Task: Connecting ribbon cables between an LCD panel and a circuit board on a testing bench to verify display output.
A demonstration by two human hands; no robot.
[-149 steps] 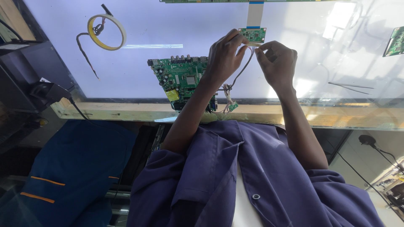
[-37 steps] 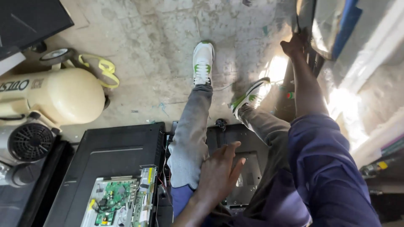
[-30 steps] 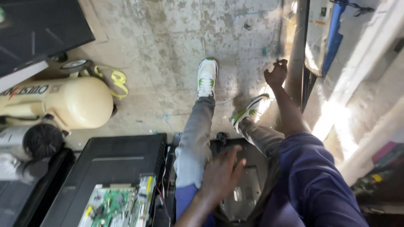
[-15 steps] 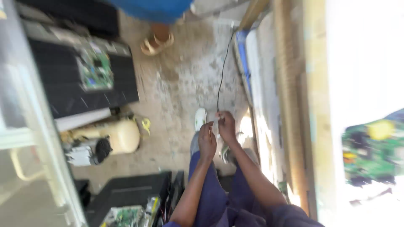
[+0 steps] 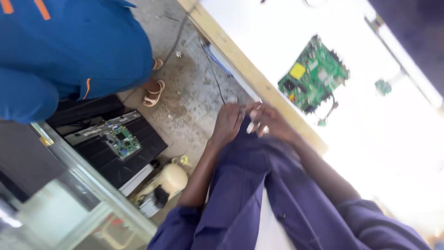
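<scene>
- Both hands meet over the lap, fingers pinched narrow. The left hand [image 5: 227, 124] curls shut on the near end of a thin dark wire [image 5: 216, 85], and the right hand [image 5: 274, 122] nips a small pale piece [image 5: 252, 126] at the same spot.
- The blur hides what the piece is (a plug end, perhaps).
- By my reading the step is fingertip work on that wire end, and the next move calls for a steady pinch with both ends lined up.
- The wire's long axis runs from the fingers up and left in the picture, over the concrete floor [image 5: 185, 111] beside the wooden rail [image 5: 240, 65] — its far end points away from the lap.
- Past the rail lies a bright white panel [image 5: 286, 28] with a green board [image 5: 313, 74] flat on it, well apart from the hands.
- On the floor to the left lie a black set back [image 5: 138, 153] with a small board [image 5: 121, 141], a cream tank [image 5: 170, 178] and another person's sandal [image 5: 155, 92].
</scene>
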